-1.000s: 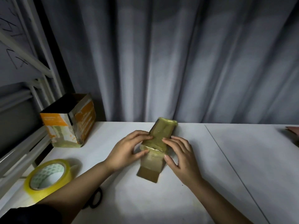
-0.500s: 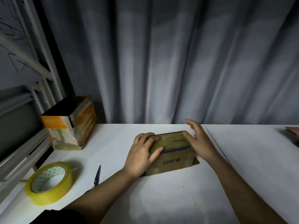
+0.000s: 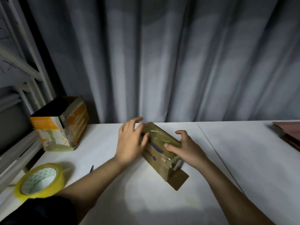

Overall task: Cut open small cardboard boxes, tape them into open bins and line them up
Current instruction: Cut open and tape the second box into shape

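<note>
Grey curtain (image 3: 178, 62): one, hanging behind the whole far edge. White worktop (image 3: 243, 159): one, with a thin seam running diagonally on the right.

Cardboard boxes: two. The orange-and-white box (image 3: 60, 127) stands upright at far left with its top open; the inside is dark and its contents cannot be read. The brown taped box (image 3: 159, 153) lies on its side at centre, angled across the worktop; one loose flap sticks out at its near end. Its interior is not visible.

Roll of yellow tape (image 3: 40, 181): one, flat on the worktop at near left. A reddish-brown flat item (image 3: 290, 135): one, at the right edge, cut off by the frame. Scissors (image 3: 91, 168): one, only a blade tip visible beside the left forearm.

Hands: two. The left hand (image 3: 129, 143) lies with straight, spread fingers flat against the brown box's far left end; motion blur. The right hand (image 3: 185, 146) has its thumb and curled fingers round the box's upper right edge.
</note>
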